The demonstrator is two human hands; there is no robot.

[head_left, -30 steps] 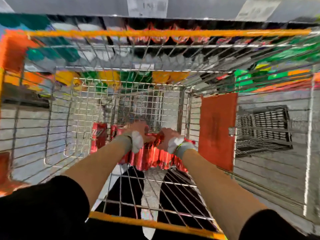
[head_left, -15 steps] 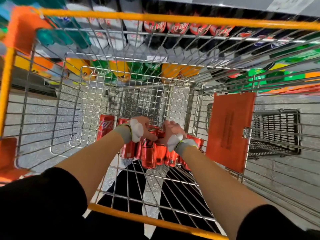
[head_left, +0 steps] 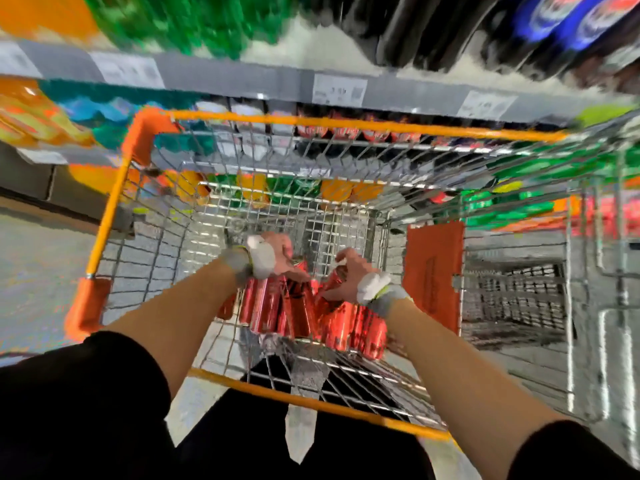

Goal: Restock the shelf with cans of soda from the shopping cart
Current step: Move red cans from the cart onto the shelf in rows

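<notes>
Head view, both hands inside cart [head_left: 110, 216], left hand [head_left: 277, 252] fingers curled over can tops, right hand [head_left: 348, 277] gripping one can, cans [head_left: 304, 315] clustered under fingertips, shelf [head_left: 242, 76] beyond, blurred.

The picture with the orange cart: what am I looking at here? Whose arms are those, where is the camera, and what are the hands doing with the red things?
There is no machine here. A person wears a wide-angle camera on the head, so you look forward and down along their own two bare arms. The wire shopping cart with an orange rim stands in front of them, and beyond it are blurred store shelves of drinks with price tags. In the bottom of the cart lies a cluster of red soda cans. The left hand and the right hand both reach down into that cluster and close around the tops of the cans. The blur hides just how many cans each hand grips.
</notes>
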